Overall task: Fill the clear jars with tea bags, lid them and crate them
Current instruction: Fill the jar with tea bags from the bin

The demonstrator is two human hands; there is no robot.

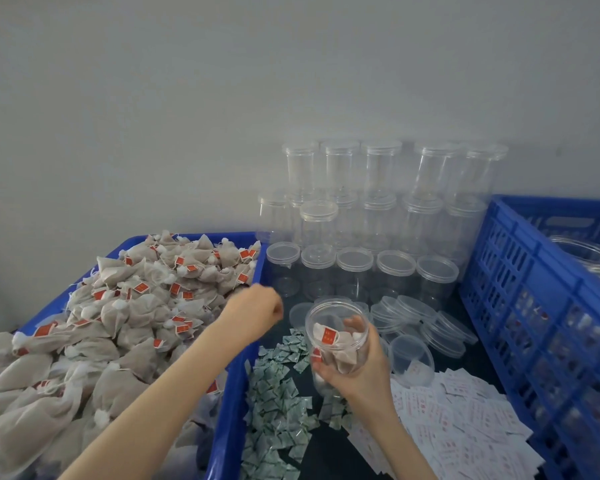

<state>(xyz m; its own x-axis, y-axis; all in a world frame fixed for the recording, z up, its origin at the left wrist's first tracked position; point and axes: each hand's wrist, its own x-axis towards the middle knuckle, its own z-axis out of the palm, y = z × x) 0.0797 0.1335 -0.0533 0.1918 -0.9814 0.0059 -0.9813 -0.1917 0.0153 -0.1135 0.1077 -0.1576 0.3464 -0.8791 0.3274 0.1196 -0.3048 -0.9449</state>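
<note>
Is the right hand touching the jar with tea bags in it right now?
Touching. The head view shows the right hand wrapped round the open jar, with its fingers curled against the clear wall.

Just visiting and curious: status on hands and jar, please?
Right hand grips open jar, part filled. Left hand curled, empty, beside tea bags. Nothing in the way.

Tea bags (125, 317) are heaping above the blue bin (229, 403) rim, left. Stacked empty jars (371, 216) are walling off the back. Blue crate (534, 306) is blocking the right. Loose lids (426, 323), green sachets (278, 393) and white slips (465, 427) are covering the dark middle strip.
</note>
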